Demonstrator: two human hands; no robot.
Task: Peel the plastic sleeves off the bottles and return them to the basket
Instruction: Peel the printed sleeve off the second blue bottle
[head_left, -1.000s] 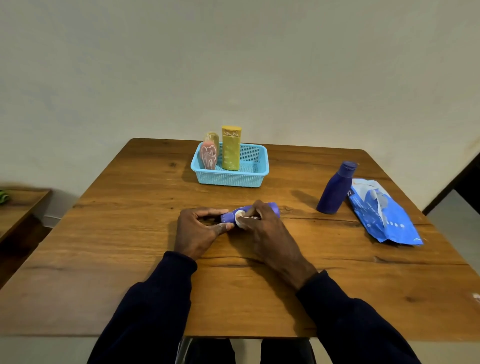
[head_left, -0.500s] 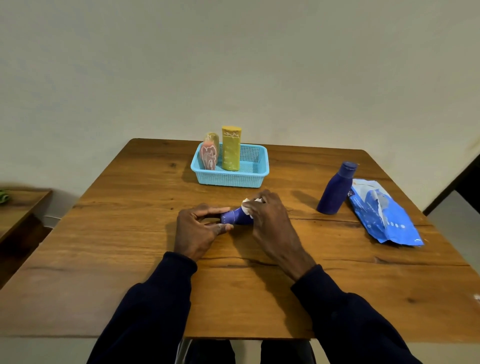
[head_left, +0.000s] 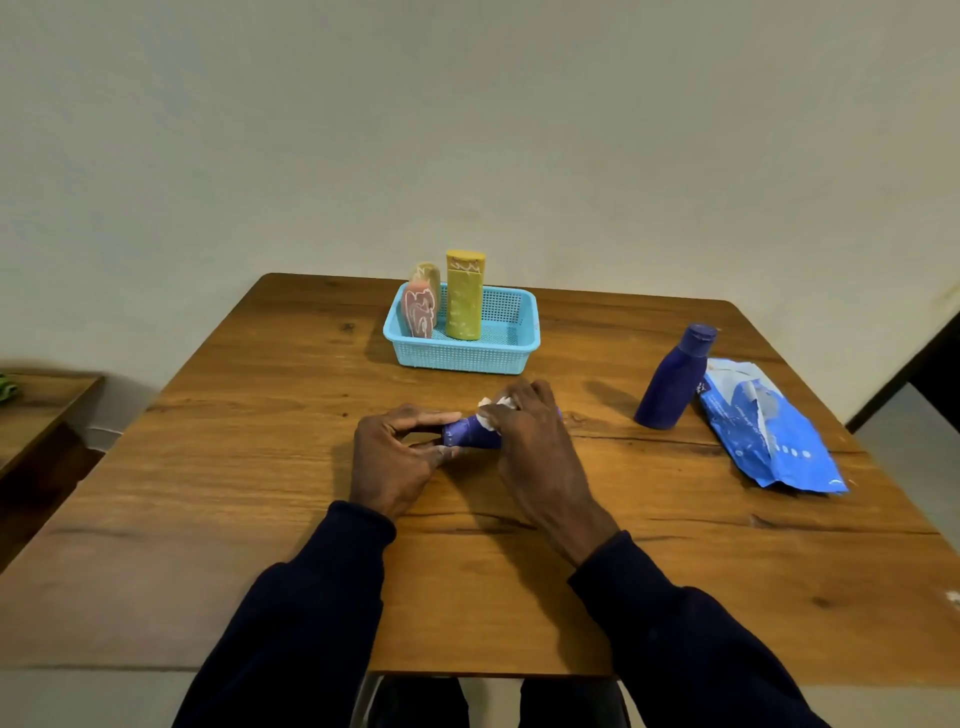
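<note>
Sideways, purple bottle (head_left: 467, 432), fingers (head_left: 434, 416) gripping both ends

table (head_left: 260, 467): brown wood, smooth, a little shiny, with dark knots.
basket (head_left: 457, 358): light blue plastic, full of tiny holes, upper middle.
yellow bottle (head_left: 464, 296): dull plastic, in the basket.
dark blue bottle (head_left: 670, 384): smooth plastic, not shiny, right side.
loose wrap (head_left: 769, 431): thin blue plastic, crinkly and shiny, far right.
small bottle (head_left: 467, 431): purple plastic wrap, torn white, middle.
arm sleeves (head_left: 291, 613): dark soft cloth, bottom.
</note>
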